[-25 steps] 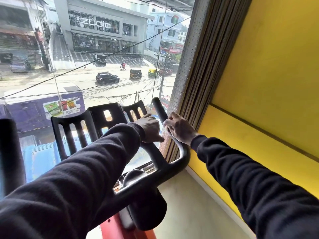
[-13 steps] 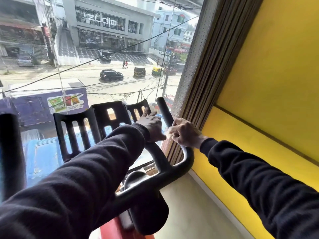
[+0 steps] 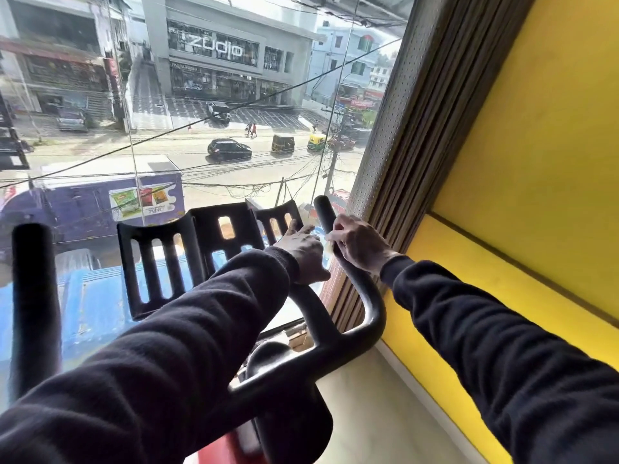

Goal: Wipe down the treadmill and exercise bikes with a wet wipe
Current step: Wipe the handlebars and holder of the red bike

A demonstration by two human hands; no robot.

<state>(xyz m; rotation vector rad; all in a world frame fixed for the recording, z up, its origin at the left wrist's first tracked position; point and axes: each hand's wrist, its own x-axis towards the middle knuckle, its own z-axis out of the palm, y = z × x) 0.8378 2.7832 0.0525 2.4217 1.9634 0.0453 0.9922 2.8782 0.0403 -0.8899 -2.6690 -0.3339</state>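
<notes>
At centre frame, the right hand (image 3: 360,244) presses a pale wipe (image 3: 327,241) around the bike handlebar (image 3: 355,283); the left hand (image 3: 303,251), just beside it, grips the inner bar.

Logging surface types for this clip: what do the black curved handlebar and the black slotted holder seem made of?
Black curved handlebar: looks like matte rubber or foam over a tube, with a dull, soft sheen. Black slotted holder: likely moulded hard plastic, with smooth cut-out slots and a slight gloss.
</notes>
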